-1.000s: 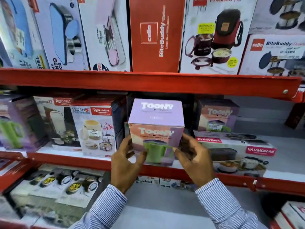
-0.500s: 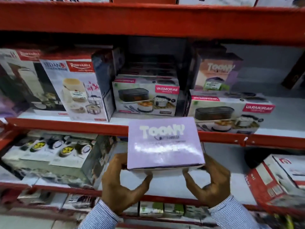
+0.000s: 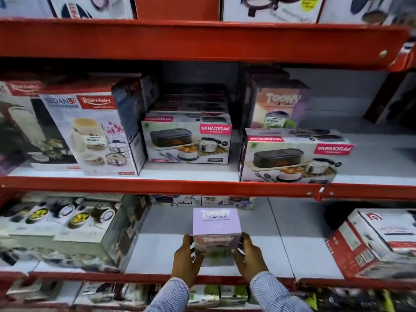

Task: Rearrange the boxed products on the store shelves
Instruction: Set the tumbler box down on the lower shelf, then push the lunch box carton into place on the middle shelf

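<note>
A lilac Toony box (image 3: 216, 224) rests on the lower white shelf (image 3: 281, 251), near its front edge. My left hand (image 3: 188, 257) grips its left side and my right hand (image 3: 248, 257) grips its right side. A second Toony box (image 3: 278, 104) stands at the back of the middle shelf, behind a long Varmora box (image 3: 295, 154). Another Varmora box (image 3: 186, 138) sits in the middle of that shelf, and a tall Rishabh box (image 3: 90, 131) is to its left.
Red shelf rails (image 3: 157, 186) run across each level. On the lower shelf a wide box of round containers (image 3: 67, 228) lies left of my hands and a red and white box (image 3: 378, 242) lies right. Small boxes (image 3: 202, 200) line the back.
The Toony box has come off the middle shelf and moved down onto the lower shelf, both hands still holding it. The view has tilted down.
</note>
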The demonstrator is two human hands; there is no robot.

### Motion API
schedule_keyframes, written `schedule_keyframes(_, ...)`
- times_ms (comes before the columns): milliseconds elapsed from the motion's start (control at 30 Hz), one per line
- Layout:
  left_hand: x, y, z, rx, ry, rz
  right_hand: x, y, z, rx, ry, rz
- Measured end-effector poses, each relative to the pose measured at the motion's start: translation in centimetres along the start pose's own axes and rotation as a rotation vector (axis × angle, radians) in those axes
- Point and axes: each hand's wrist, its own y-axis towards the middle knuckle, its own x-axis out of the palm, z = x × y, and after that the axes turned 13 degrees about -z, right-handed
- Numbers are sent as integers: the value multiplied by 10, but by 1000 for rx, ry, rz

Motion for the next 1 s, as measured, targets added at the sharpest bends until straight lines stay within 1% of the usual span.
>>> schedule_keyframes(167, -1, 2, -4, -26, 64, -36, -3, 3, 7, 38, -11, -81)
schedule_keyframes(233, -10, -6, 4, -48, 109, 30, -11, -2, 2, 50, -58, -71)
schedule_keyframes(267, -16, -13, 14, -30, 127, 83, -18, -9, -4, 50, -90, -32)
schedule_keyframes(300, -22, -23, 25, 29, 166, 154, -26, -17, -13, 16, -138, 34)
schedule_keyframes(333, -29, -33, 37, 126, 230, 232, -36, -26, -25, -41, -203, 125)
schedule_keyframes(400, -40, -44, 66, 383, 399, 380, -61, -42, -53, -212, -314, 383)
schedule_keyframes(467, -47, -42, 103, 615, 563, 460, -94, -47, -78, -374, -446, 631)
schedule_keyframes(500, -49, -35, 124, 688, 634, 471, -112, -46, -88, -399, -524, 716)
schedule_keyframes(533, -50, -29, 147, 722, 698, 472, -129, -43, -98, -377, -598, 774)
schedule_keyframes(600, -45, -13, 190, 719, 820, 464, -161, -36, -109, -251, -716, 834)
schedule_keyframes(667, -34, 4, 218, 648, 913, 439, -183, -31, -112, -106, -775, 850)
schedule_keyframes(733, -23, 20, 227, 562, 911, 363, -197, -26, -108, 5, -793, 840)
schedule_keyframes(800, -13, 31, 229, 493, 833, 255, -208, -25, -103, 58, -762, 832)
schedule_keyframes(867, -6, 35, 229, 428, 711, 161, -217, -24, -96, 85, -667, 816)
schedule_keyframes(900, -4, 35, 230, 393, 635, 113, -221, -24, -93, 81, -571, 781)
schedule_keyframes(967, -2, 32, 238, 347, 458, 49, -231, -22, -90, 32, -202, 654)
schedule_keyframes(1000, -3, 31, 242, 346, 379, 43, -236, -20, -90, 13, -36, 596)
